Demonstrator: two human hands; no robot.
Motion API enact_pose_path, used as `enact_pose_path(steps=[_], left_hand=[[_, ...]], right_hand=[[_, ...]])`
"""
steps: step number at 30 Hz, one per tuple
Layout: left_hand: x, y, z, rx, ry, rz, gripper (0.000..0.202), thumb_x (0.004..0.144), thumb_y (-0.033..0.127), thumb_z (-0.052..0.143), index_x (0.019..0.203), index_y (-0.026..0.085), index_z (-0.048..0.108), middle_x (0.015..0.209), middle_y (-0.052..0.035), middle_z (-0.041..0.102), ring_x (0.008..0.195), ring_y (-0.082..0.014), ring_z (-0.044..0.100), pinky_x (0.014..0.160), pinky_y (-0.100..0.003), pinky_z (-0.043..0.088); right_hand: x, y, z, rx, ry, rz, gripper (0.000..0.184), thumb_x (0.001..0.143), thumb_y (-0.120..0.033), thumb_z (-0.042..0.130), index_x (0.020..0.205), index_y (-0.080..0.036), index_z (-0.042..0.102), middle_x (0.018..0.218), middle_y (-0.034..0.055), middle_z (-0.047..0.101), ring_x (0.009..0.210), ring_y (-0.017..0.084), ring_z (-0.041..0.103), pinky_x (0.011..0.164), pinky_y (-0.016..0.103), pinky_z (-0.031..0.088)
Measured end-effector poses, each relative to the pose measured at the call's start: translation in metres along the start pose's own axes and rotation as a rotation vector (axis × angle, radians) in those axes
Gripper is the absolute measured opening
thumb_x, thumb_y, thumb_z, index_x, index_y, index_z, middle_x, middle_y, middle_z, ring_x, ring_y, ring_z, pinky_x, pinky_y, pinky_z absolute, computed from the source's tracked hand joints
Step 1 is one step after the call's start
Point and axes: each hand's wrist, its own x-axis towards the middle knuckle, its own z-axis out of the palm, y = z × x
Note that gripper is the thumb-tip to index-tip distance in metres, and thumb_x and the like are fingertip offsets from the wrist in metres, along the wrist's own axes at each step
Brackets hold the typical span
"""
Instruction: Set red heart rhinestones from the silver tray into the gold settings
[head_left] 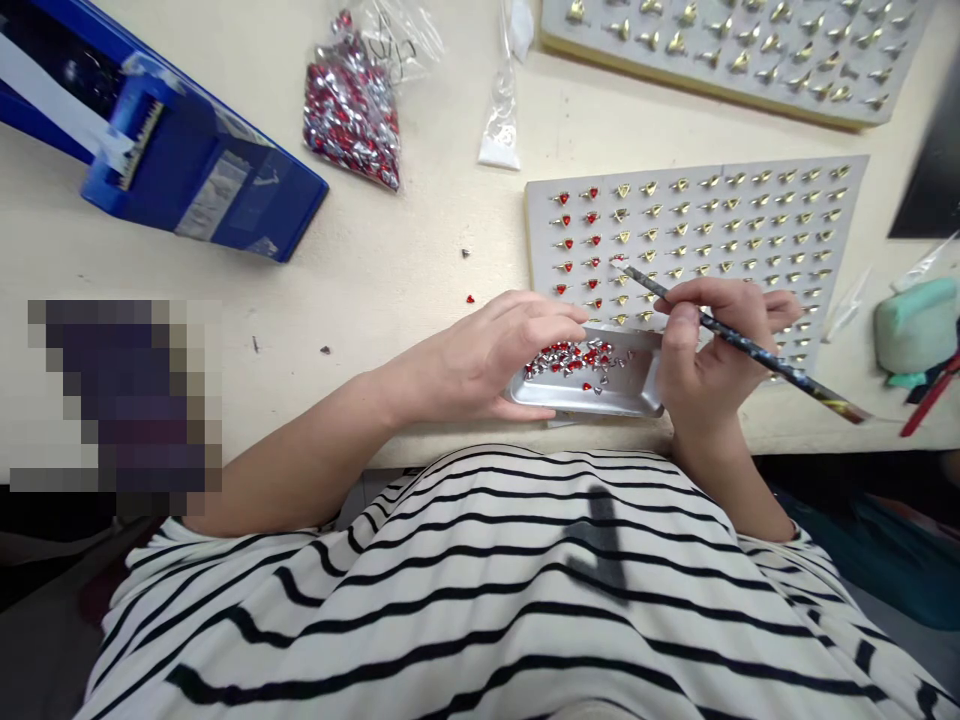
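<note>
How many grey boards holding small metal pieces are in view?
2: the near grey board at centre right, the far grey board cut off by the top edge; more may be out of view.

A black-and-white striped shirt (465, 590), blue case (195, 160), and seemingly red-and-silver bagged pieces (351, 120).
</note>
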Motion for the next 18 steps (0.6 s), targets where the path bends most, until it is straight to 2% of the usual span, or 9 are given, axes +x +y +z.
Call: enact_pose_path(steps=[4,11,18], left_hand=[[0.0001,0.0002,0.0004,0.003,0.007,0.005,0.071,0.093,0.035,0.082,0.149,0.018,0.042,0.151,-0.0154,0.062,0.144,-0.0245,0.060,0.121,-0.049,0.054],[-0.0005,-0.0005,-0.0004,-0.001,0.016,0.014,0.075,0.091,0.034,0.085,0.150,0.019,0.042,0.150,-0.0163,0.062,0.143,-0.0250,0.060,0.121,-0.050,0.054],[-0.0009,-0.0008,0.0005,-0.004,0.022,0.014,0.072,0.092,0.034,0.082,0.150,0.019,0.042,0.151,-0.0152,0.063,0.144,-0.0241,0.060,0.120,-0.048,0.054]], right_hand=[[-0.0018,0.0009,-0.0008,-0.032,-0.005,0.020,0.023,0.102,-0.034,0.050,0.093,-0.026,0.070,0.087,0.0004,0.074,0.083,0.019,0.064,0.102,0.050,0.034],[-0.0011,0.0019,0.0002,-0.002,0.091,-0.014,0.022,0.102,-0.032,0.049,0.092,-0.024,0.068,0.085,-0.0034,0.073,0.081,0.015,0.060,0.096,0.045,0.034],[-0.0017,0.0027,-0.0001,-0.036,0.068,0.028,0.027,0.103,-0.037,0.047,0.093,-0.025,0.069,0.084,-0.0005,0.074,0.082,0.017,0.059,0.096,0.047,0.035]])
